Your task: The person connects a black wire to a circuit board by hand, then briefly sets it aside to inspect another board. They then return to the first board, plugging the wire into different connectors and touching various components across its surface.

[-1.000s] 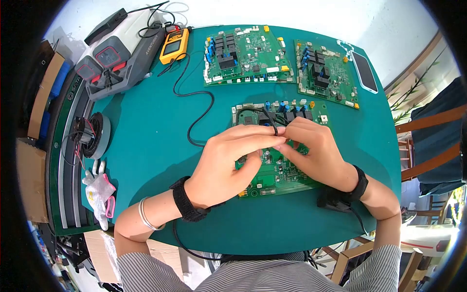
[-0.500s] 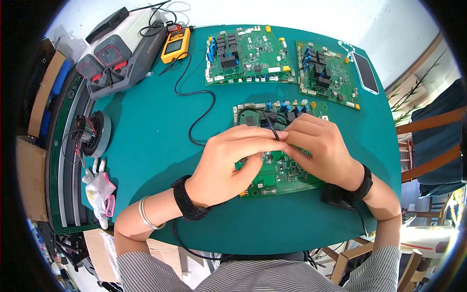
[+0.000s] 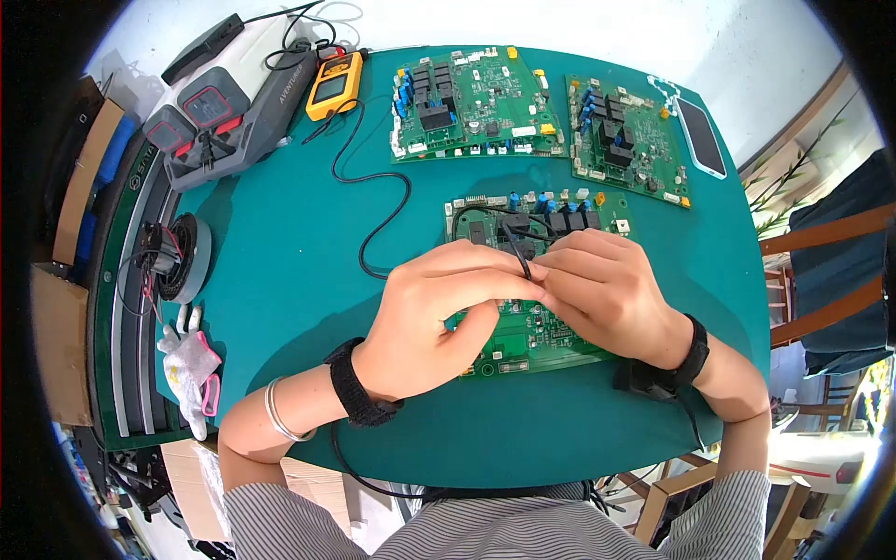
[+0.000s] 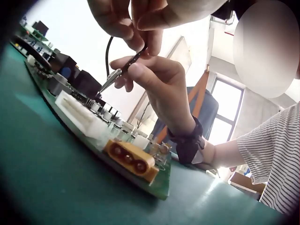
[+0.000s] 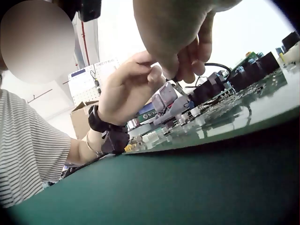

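Observation:
Over the nearest green circuit board (image 3: pixel 532 350), the left hand (image 3: pixel 434 303) and right hand (image 3: pixel 611 294) meet at the fingertips. Between them they pinch a black lead (image 3: pixel 514 250) that loops across the board's dark components. In the left wrist view, a slim metal clip (image 4: pixel 111 79) sticks out below the pinching fingers, its tip down among small parts behind a white connector (image 4: pixel 79 115); contact cannot be told. A yellow connector (image 4: pixel 129 158) sits at the board's corner. Seen from the right wrist, the left hand (image 5: pixel 129 86) is beyond the right hand (image 5: pixel 180 35).
Further back lie stacked boards (image 3: pixel 495 93), another board (image 3: pixel 630 149) and a phone (image 3: pixel 700 138). A yellow meter (image 3: pixel 334 86), grey-white machine (image 3: pixel 233 93), round motor part (image 3: pixel 187 259) and glove (image 3: pixel 191 369) are at the left. A black cable (image 3: pixel 407 196) crosses the green table (image 3: pixel 280 280).
The joined fingertips have shifted slightly toward the person, and the right hand has come a little left since half a second ago. More of the looped lead shows. Both hands keep their pinch.

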`<state>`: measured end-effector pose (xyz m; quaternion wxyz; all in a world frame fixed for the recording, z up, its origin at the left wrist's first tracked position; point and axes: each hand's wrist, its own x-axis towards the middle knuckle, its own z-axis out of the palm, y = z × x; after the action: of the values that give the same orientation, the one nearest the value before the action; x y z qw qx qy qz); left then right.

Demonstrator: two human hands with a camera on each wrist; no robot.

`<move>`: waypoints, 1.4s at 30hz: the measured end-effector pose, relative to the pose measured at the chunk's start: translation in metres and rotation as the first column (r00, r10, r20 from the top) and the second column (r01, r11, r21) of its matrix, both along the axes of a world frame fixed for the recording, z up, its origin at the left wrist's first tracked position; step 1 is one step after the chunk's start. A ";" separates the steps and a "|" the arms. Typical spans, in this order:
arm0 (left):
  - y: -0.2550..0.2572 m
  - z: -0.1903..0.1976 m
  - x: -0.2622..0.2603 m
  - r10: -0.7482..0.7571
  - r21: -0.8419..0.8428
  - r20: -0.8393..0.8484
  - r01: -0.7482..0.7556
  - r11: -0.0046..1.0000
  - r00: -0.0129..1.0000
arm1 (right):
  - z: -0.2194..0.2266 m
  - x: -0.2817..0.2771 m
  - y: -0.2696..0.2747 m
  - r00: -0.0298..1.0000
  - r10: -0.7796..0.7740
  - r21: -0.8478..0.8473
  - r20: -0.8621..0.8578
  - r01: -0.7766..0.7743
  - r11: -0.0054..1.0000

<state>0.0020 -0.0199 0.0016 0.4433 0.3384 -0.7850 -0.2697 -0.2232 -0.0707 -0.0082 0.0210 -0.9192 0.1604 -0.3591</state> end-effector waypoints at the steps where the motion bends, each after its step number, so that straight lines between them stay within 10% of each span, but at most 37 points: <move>1: 0.000 -0.001 0.000 -0.003 0.004 0.000 0.003 1.000 1.000 | -0.001 0.000 0.000 1.000 0.000 0.000 0.000 0.000 1.000; 19: 0.010 0.006 -0.004 0.169 -0.261 0.194 -0.115 0.958 0.966 | 0.002 0.000 0.002 0.999 -0.048 0.062 -0.002 0.048 0.997; 42: 0.009 0.000 -0.007 0.111 -0.163 0.110 -0.092 0.982 0.988 | 0.003 -0.001 0.003 0.997 -0.064 0.034 -0.035 0.065 0.997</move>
<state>-0.0048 -0.0105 0.0011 0.4344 0.3573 -0.8105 -0.1632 -0.2244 -0.0681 -0.0056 0.0230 -0.9189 0.1967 -0.3411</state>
